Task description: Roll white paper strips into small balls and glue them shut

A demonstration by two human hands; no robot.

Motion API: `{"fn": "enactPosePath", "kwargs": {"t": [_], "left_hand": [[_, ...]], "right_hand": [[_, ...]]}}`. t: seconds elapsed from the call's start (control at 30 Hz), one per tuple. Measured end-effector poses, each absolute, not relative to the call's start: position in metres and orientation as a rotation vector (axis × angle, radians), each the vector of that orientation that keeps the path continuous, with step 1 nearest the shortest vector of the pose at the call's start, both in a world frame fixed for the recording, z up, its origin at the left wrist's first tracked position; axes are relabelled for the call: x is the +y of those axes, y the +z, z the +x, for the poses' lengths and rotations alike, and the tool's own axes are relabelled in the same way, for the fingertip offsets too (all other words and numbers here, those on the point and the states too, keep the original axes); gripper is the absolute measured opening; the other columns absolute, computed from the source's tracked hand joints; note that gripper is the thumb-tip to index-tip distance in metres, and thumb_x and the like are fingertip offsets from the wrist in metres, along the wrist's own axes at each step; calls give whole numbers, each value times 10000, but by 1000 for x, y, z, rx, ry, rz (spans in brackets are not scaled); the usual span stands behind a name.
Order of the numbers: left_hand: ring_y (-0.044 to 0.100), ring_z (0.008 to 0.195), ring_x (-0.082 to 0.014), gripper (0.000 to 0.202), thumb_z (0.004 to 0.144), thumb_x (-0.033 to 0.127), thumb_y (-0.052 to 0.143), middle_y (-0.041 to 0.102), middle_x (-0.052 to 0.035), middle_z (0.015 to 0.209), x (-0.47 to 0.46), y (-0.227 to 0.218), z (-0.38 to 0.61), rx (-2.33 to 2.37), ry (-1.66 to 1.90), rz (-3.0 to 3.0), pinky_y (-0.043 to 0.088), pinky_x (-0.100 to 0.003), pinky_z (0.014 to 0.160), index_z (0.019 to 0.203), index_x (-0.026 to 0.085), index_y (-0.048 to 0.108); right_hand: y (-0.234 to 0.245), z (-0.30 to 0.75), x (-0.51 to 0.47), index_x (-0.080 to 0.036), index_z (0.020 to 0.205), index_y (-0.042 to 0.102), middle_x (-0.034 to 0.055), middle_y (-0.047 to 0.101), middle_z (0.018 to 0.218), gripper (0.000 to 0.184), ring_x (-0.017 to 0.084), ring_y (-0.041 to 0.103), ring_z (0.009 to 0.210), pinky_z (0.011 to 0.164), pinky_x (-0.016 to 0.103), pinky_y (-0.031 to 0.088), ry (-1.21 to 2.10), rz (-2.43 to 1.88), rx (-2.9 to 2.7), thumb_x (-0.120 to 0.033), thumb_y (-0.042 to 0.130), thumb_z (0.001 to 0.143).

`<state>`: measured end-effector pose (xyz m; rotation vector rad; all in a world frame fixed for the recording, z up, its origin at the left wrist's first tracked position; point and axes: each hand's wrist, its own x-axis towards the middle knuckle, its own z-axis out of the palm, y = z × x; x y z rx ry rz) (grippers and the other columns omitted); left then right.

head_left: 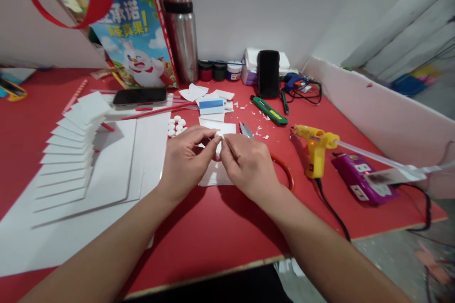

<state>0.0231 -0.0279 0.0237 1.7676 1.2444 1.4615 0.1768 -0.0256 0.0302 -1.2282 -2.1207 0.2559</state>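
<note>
Nearest my camera, two forearms [119, 236] cross the red bench [209, 232]. I observe the left hand [186, 158] and right hand [250, 161], fingers pinching a small white piece [219, 134] left of the yellow glue gun [315, 154]. White discs [177, 125] lie farther left of the glue gun; the green utility knife [269, 111] lies behind-left of it.

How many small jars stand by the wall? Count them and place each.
3: a dark red jar beside the steel flask, a dark green jar in the middle and a white-labelled jar at the right end. Others may be hidden.
</note>
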Motion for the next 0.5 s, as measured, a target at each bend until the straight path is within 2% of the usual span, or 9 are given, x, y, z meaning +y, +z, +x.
{"fn": "enactPosePath", "kwargs": {"t": [0.13, 0.23, 0.4, 0.5], "left_hand": [[646, 574, -77, 102, 914, 173, 684, 727, -33, 869, -27, 20, 22, 1250, 1577, 1924, 560, -219, 581, 975, 149, 762], [656, 615, -97, 88, 911, 146, 689, 732, -32, 807, -26, 17, 21, 1216, 1642, 2031, 548, -242, 632, 955, 158, 765], [640, 673, -126, 70, 909, 135, 687, 695, -34, 723, -29, 17, 21, 1214, 1605, 2138, 516, -267, 669, 897, 143, 755], [644, 654, -117, 73, 920, 164, 681, 695, -23, 734, -31, 22, 20, 1219, 1513, 2053, 514, -259, 661, 928, 150, 752]], "right_hand": [[32, 178, -24, -178, 770, 563, 23, 597, 685, 287, 129, 497, 598, 608, 281, 354, 347, -1110, -2088, -218, 432, 1022], [35, 180, -25, -184, 747, 554, -4, 557, 636, 310, 114, 455, 556, 587, 273, 340, 404, -1073, -2062, -232, 448, 1034], [39, 184, -24, -184, 807, 611, -9, 572, 631, 287, 119, 485, 571, 610, 271, 364, 466, -1077, -2059, -238, 455, 1042], [40, 188, -21, -185, 802, 598, -8, 567, 639, 271, 123, 488, 584, 610, 272, 359, 469, -1092, -2075, -246, 475, 1035]]}}
